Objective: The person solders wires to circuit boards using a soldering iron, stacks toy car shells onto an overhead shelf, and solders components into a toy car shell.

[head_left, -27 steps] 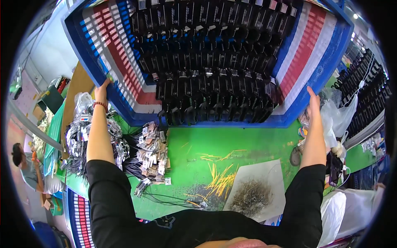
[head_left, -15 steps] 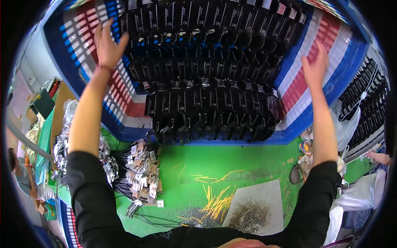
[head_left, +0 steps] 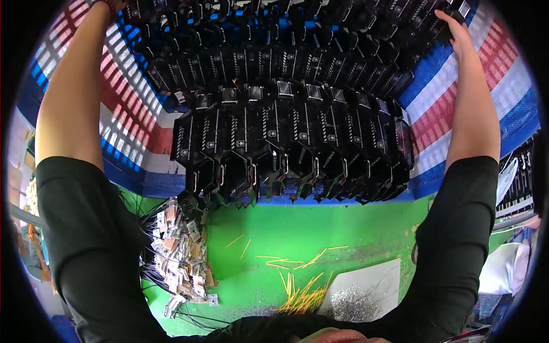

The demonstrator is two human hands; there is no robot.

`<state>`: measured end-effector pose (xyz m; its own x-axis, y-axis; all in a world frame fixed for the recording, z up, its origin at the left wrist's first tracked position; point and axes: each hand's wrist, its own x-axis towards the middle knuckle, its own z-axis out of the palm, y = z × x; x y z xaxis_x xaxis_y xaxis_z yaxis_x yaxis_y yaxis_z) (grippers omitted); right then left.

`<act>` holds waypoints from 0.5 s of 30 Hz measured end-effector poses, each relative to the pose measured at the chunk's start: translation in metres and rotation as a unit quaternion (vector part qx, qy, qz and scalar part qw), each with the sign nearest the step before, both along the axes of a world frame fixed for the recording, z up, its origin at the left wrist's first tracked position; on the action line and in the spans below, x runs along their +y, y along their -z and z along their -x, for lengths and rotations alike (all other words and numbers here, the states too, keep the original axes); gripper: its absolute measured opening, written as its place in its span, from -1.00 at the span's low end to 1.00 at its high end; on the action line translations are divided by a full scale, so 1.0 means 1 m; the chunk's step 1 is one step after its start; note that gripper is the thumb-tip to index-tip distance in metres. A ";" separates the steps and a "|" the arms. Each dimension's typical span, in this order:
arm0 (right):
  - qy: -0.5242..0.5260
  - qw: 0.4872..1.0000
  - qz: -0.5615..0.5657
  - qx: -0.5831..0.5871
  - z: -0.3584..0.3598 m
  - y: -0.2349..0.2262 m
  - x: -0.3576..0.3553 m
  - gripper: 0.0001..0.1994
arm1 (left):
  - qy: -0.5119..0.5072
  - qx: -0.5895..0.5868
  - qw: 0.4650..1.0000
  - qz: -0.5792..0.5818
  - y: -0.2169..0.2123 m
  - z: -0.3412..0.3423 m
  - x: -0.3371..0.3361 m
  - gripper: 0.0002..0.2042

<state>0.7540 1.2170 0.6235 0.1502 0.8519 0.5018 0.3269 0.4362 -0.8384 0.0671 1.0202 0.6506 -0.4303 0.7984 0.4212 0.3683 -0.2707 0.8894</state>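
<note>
Well, from the head view the blue crate [head_left: 160, 184] sits at the far side of the green table [head_left: 331, 228], lined with red, white and blue weave [head_left: 443, 111] and packed with rows of black parts [head_left: 269, 123]. The right hand [head_left: 456, 34] is up by the crate's right side, fingers against the end part of an upper row; I can't tell whether they grip it or only rest there. The left hand [head_left: 116, 4] is up at the opposite end, mostly cut off by the picture's top edge, so its grip I can't tell either.

To my eye the nearest row is the worry. Its lower ends hang close over the crate's near edge, and a hard squeeze or an uneven push from the two sides could pop a part loose onto the table. Parts packed this tightly may also scuff each other or catch in the weave. Lower down, the tagged cables [head_left: 180, 251] lie near the left sleeve, which could snag them. The right sleeve is beside the pale sheet [head_left: 380, 286]; a bump there might scatter its grit [head_left: 351, 303] among the yellow strips [head_left: 303, 294].
</note>
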 end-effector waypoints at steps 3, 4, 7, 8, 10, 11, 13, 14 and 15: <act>0.065 0.995 0.067 -0.016 0.068 0.014 -0.056 -0.43 | -0.022 0.037 0.999 -0.015 0.022 -0.010 -0.012 -0.82; 0.137 0.990 0.006 -0.036 0.044 0.008 -0.053 -0.35 | -0.057 0.044 0.997 -0.010 0.014 -0.012 -0.012 -0.78; 0.248 0.965 -0.088 -0.021 0.018 0.037 -0.025 -0.25 | 0.029 0.088 0.996 -0.019 0.024 0.045 0.003 -0.66; 0.237 0.964 -0.123 -0.008 0.023 0.050 -0.031 -0.28 | 0.015 0.116 0.990 -0.078 0.035 0.059 -0.011 -0.66; 0.241 0.951 -0.194 0.007 0.007 0.069 -0.057 -0.32 | 0.013 0.053 0.988 -0.141 0.064 -0.008 -0.022 -0.66; 0.225 0.946 -0.234 0.023 0.010 0.068 -0.073 -0.35 | 0.036 0.079 0.986 -0.141 0.065 0.005 -0.042 -0.59; 0.061 0.977 -0.169 0.112 0.040 0.085 -0.128 -0.43 | 0.111 0.000 0.992 -0.063 0.080 -0.021 -0.089 -0.56; -0.043 0.969 -0.153 0.188 0.019 0.089 -0.142 -0.45 | 0.116 0.014 0.989 -0.090 0.088 -0.030 -0.109 -0.62; -0.151 0.944 -0.135 0.262 -0.003 0.095 -0.152 -0.48 | 0.187 -0.049 0.980 -0.035 0.097 -0.009 -0.128 -0.61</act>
<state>0.7569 1.0651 0.5284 0.2081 0.7478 0.6305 -0.2748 0.6633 -0.6960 0.0756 0.8922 0.5532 -0.1539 0.8790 0.4513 0.1444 -0.4319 0.8903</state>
